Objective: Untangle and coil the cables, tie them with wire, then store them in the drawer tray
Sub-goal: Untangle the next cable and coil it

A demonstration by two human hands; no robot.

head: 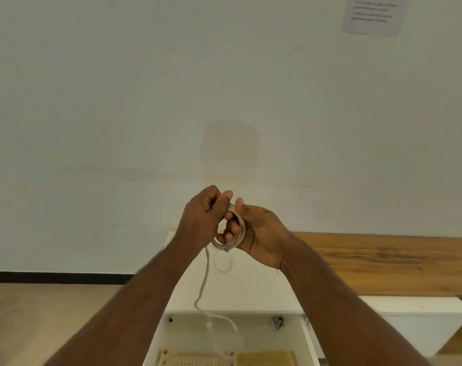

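Head view, hands (pixel 206 217) gripping round, smooth cable coil (pixel 236 231)

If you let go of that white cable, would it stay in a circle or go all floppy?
Probably floppy. The cable keeps its loops only where the right hand and left hand pinch it; its loose tail hangs down in bends toward the open drawer. It looks thin and likely light, so the coil might spring apart.

Open air surrounds both raised hands (pixel 232 223) in front of the bare wall (pixel 171 101). Below, the cable (pixel 204 281) dangles into the open drawer (pixel 310 339), crossing the way down to its trays (pixel 264 358).
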